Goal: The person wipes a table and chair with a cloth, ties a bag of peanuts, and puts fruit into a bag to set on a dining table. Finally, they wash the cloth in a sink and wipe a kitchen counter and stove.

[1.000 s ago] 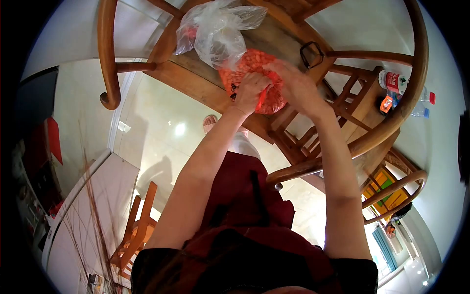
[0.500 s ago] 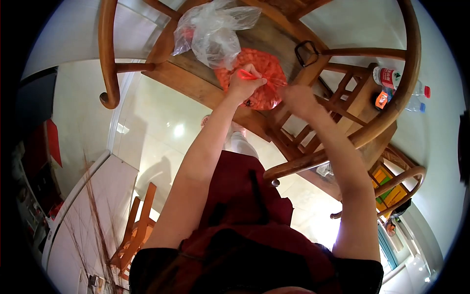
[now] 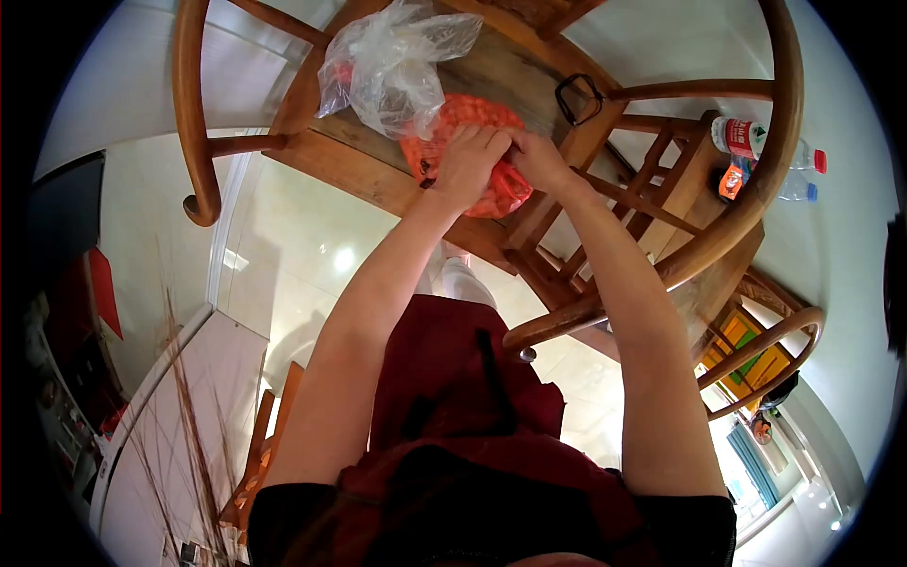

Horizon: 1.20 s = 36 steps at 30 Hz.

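A red plastic bag [image 3: 480, 111] full of small lumpy pieces, whose kind I cannot make out, sits on a wooden chair seat [image 3: 354, 173]. My left hand [image 3: 467, 166] is closed on the gathered top of the bag. Close against it, my right hand [image 3: 539, 163] is also closed at the bag's top, with its fingertips meeting the left hand. The hands hide the bag's neck. A crumpled clear plastic bag [image 3: 392, 71], with something red inside, lies on the seat just left of the red bag.
Curved wooden arms [image 3: 194, 113] rise around the seat. A black loop-shaped object [image 3: 578, 99] lies at its right edge. On a wooden surface to the right are a bottle with a red and white label [image 3: 739, 137] and other bottles. Another wooden chair [image 3: 269, 444] stands lower left.
My right hand has moved left from beside the bag to its gathered top, against my left hand. The red loop of bag above my left hand is no longer visible.
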{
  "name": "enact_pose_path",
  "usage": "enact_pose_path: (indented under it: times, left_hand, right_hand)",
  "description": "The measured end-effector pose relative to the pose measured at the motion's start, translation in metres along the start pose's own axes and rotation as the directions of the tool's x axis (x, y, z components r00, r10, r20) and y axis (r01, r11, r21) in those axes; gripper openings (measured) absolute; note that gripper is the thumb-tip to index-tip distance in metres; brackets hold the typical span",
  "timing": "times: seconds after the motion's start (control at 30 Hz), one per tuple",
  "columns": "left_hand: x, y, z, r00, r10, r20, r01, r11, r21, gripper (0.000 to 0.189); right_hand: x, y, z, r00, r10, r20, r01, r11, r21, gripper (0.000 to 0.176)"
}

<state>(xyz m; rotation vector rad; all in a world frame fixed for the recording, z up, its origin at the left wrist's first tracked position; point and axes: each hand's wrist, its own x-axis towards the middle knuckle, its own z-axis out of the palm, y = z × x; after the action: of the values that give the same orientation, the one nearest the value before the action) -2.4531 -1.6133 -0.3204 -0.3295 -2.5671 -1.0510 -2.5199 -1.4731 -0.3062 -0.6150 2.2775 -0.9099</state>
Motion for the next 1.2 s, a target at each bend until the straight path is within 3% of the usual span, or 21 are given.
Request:
enact_pose_path:
  times: [0.07, 0.17, 0.27, 0.3, 0.37, 0.47, 0.57, 0.63, 0.77, 0.87, 0.9, 0.93, 0.97, 1.0, 1.07, 1.1, 1.13, 1.17, 1.2]
  left_hand:
    - [-0.008, -0.005, 0.005, 0.998, -0.059, -0.034, 0.060, 0.998, 0.023, 0.014]
    - [-0.015, -0.009, 0.011, 0.985, -0.159, -0.061, 0.160, 0.987, 0.011, 0.014]
    - [-0.020, -0.004, 0.000, 0.973, -0.229, -0.040, 0.228, 0.973, -0.018, 0.013]
    - [-0.019, -0.003, -0.004, 0.970, -0.242, -0.030, 0.241, 0.970, -0.030, 0.013]
    - [-0.020, -0.012, -0.008, 0.993, -0.107, -0.039, 0.109, 0.993, 0.043, 0.013]
    - [-0.017, -0.008, -0.018, 0.999, -0.006, -0.052, 0.017, 0.978, 0.208, 0.013]
    - [-0.018, -0.003, -0.024, 1.000, -0.023, -0.003, 0.023, 0.969, 0.246, 0.013]
    - [-0.027, 0.002, -0.031, 0.994, -0.077, 0.075, 0.057, 0.968, 0.245, 0.012]
    - [-0.064, 0.000, -0.025, 0.979, -0.202, 0.010, 0.197, 0.964, 0.178, 0.019]
    - [-0.087, -0.003, -0.049, 0.958, -0.287, 0.019, 0.279, 0.943, 0.179, 0.028]
    - [-0.093, -0.010, -0.062, 0.935, -0.352, -0.049, 0.355, 0.914, 0.197, 0.028]
    - [-0.098, -0.020, -0.073, 0.907, -0.406, -0.111, 0.421, 0.882, 0.209, 0.029]
    - [-0.100, -0.034, -0.077, 0.828, -0.468, -0.307, 0.524, 0.842, 0.130, 0.031]
    - [-0.083, -0.046, -0.089, 0.751, -0.441, -0.491, 0.540, 0.839, 0.071, 0.035]
    - [-0.033, -0.076, -0.120, 0.717, -0.430, -0.549, 0.506, 0.862, -0.015, 0.039]
    - [-0.003, -0.083, -0.133, 0.714, -0.470, -0.519, 0.534, 0.845, -0.031, 0.043]
    - [0.025, -0.099, -0.137, 0.761, -0.364, -0.537, 0.451, 0.892, 0.035, 0.038]
    - [0.045, -0.112, -0.139, 0.798, -0.253, -0.547, 0.362, 0.927, 0.099, 0.034]
    - [0.057, -0.116, -0.142, 0.844, -0.377, -0.382, 0.466, 0.868, 0.173, 0.045]
  right_hand:
    - [0.002, 0.005, 0.002, 0.997, -0.070, -0.018, 0.070, 0.997, -0.029, 0.028]
    - [0.008, -0.002, -0.004, 0.956, 0.201, 0.215, -0.266, 0.903, 0.337, 0.028]
    - [0.005, -0.021, -0.013, 0.965, 0.162, 0.208, -0.217, 0.936, 0.278, 0.026]
    - [0.005, -0.019, -0.013, 0.984, 0.041, 0.175, -0.070, 0.984, 0.164, 0.025]
    - [0.008, -0.015, -0.017, 0.964, -0.214, 0.156, 0.229, 0.970, -0.082, 0.023]
    - [0.009, -0.019, -0.018, 0.907, -0.380, 0.182, 0.416, 0.876, -0.245, 0.017]
    - [0.008, -0.030, -0.019, 0.906, -0.346, 0.244, 0.420, 0.801, -0.426, 0.018]
    - [0.014, -0.021, -0.016, 0.937, -0.240, 0.255, 0.341, 0.787, -0.514, 0.018]
    - [0.030, -0.032, -0.006, 0.952, 0.084, 0.293, 0.161, 0.680, -0.715, 0.027]
    - [0.043, -0.071, -0.029, 0.986, 0.108, 0.126, -0.033, 0.870, -0.492, 0.036]
    - [0.049, -0.072, -0.019, 0.987, -0.153, -0.054, 0.105, 0.858, -0.503, 0.038]
    - [0.055, -0.075, -0.004, 0.946, -0.263, -0.190, 0.142, 0.862, -0.486, 0.040]
    - [0.061, -0.079, 0.012, 0.875, -0.365, -0.319, 0.183, 0.858, -0.480, 0.043]
    - [0.071, -0.091, 0.031, 0.853, -0.335, -0.401, 0.151, 0.893, -0.423, 0.044]
    - [0.088, -0.103, 0.039, 0.874, -0.192, -0.447, 0.083, 0.964, -0.252, 0.044]
    - [0.097, -0.113, 0.031, 0.913, -0.083, -0.400, 0.027, 0.989, -0.143, 0.042]
    - [0.105, -0.122, 0.025, 0.940, 0.026, -0.340, -0.041, 0.998, -0.037, 0.041]
    - [0.112, -0.123, 0.017, 0.955, 0.025, -0.296, -0.004, 0.997, 0.073, 0.036]
    - [0.118, -0.120, 0.005, 0.967, 0.019, -0.252, 0.027, 0.983, 0.179, 0.033]
